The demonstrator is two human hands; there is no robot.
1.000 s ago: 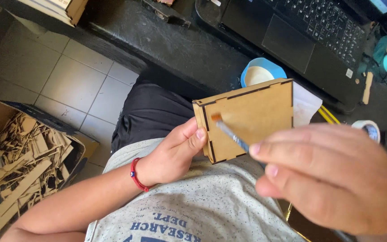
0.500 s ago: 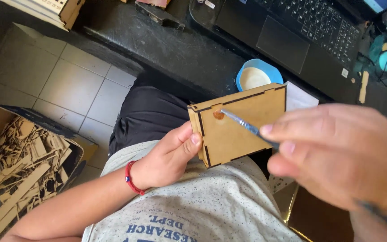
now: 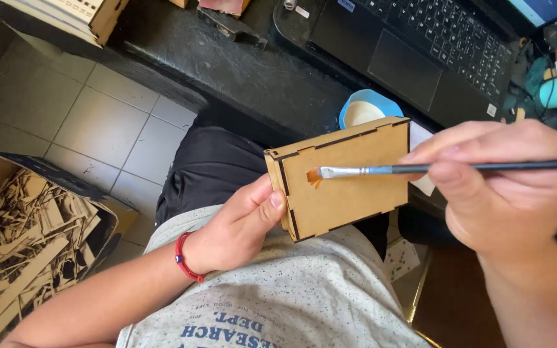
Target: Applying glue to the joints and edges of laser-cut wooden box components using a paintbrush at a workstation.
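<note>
Box's back side and whatever's inside it totally hidden, brush handle cut off at the right edge. Left hand [image 3: 236,229] gripping the small wooden box [image 3: 346,177] by its left edge, thumb on the front face, held over the lap just below the black desk [image 3: 253,77]. Flat tan fibreboard, dark burnt finger joints. Right hand [image 3: 510,187] pinching a thin paintbrush [image 3: 381,170], orange-loaded bristles touching the panel. Blue-rimmed bowl [image 3: 369,109] half tucked behind the box.

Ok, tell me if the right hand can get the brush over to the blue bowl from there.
Probably yes. The right hand holds the brush against the box, and the blue bowl sits just behind the box's top edge, open side up. Only the box, held by the left hand, partly stands between them.
</note>
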